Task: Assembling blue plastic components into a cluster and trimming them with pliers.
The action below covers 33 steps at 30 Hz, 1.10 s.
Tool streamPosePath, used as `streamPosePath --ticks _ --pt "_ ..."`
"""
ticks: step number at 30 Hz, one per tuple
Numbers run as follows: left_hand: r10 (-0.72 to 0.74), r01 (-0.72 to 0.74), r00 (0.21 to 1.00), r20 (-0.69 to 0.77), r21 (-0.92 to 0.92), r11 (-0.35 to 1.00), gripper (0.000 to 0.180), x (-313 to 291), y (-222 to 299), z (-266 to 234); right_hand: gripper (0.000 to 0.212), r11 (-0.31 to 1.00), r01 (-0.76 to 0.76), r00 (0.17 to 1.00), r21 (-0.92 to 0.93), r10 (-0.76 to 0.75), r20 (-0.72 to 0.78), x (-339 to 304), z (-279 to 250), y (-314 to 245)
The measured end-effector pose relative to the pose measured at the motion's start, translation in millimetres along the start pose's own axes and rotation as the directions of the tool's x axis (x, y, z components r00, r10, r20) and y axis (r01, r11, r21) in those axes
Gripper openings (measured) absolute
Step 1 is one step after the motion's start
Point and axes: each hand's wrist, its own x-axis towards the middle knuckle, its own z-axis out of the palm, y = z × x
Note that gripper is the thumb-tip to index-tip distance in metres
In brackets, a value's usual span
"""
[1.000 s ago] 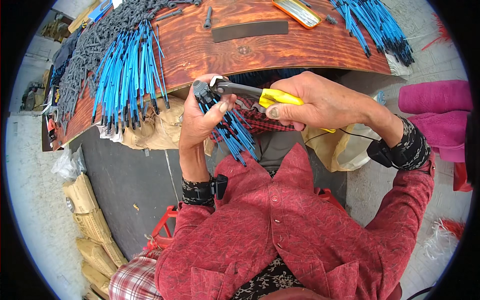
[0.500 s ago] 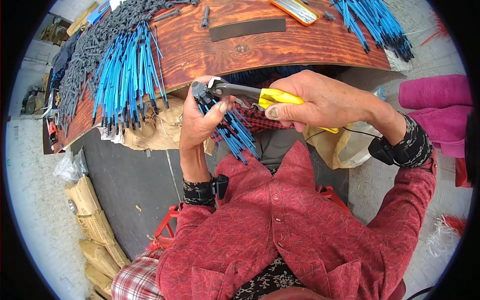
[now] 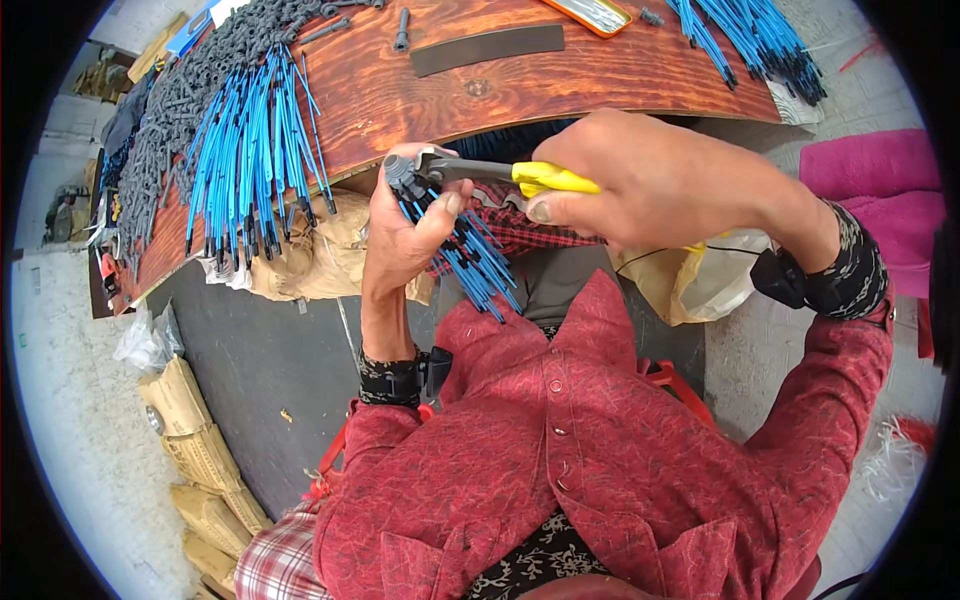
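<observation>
My left hand (image 3: 402, 235) is closed round a bundle of thin blue rods with black tips (image 3: 478, 268), which hang down toward my lap. Above the thumb, at the bundle's top, a grey ribbed plastic fitting (image 3: 399, 172) stands out. My right hand (image 3: 640, 185) grips pliers (image 3: 553, 180) with yellow handles. Their metal jaws reach left to the fitting and the left fingertips. Whether the jaws bite on anything is hidden by the fingers.
The wooden table (image 3: 370, 110) bears a heap of grey plastic fittings (image 3: 165, 140), blue rods (image 3: 255, 150) at left, more blue rods (image 3: 765, 50) at right, a dark flat strip (image 3: 487, 50) and an orange-rimmed tray (image 3: 597, 14). Purple cloths (image 3: 865, 165) lie at right, cardboard packs (image 3: 195, 440) at lower left.
The right hand and forearm have shifted slightly up and right, with the wrist turned. The jaws stay beside the grey fitting. The left hand keeps its hold on the bundle.
</observation>
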Motion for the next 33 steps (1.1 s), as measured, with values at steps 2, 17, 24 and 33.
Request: streamPosePath --ticks 2,17,24,33 --pt "0.051 -0.051 0.998 0.03 0.007 0.999 0.037 1.8 -1.5 -3.7 0.034 0.883 0.171 0.92 -0.438 -0.302 -0.249 3.6 14.3 5.5" --pt "0.14 -0.173 0.96 -0.244 -0.118 0.978 0.068 -2.0 -8.9 -42.1 0.041 0.708 -0.034 0.731 -0.705 -0.463 -0.501 49.6 -18.8 154.1" --pt "0.225 -0.255 0.959 -0.172 -0.182 0.95 0.06 -3.3 -5.4 -42.2 0.029 0.591 -0.088 0.48 -0.802 -0.68 -0.554 88.9 -24.8 183.7" --pt "0.237 -0.262 0.936 -0.259 -0.066 0.963 0.056 1.5 10.3 -42.9 0.029 0.05 0.709 0.358 0.703 -0.885 -0.297 -3.8 34.0 -44.4"
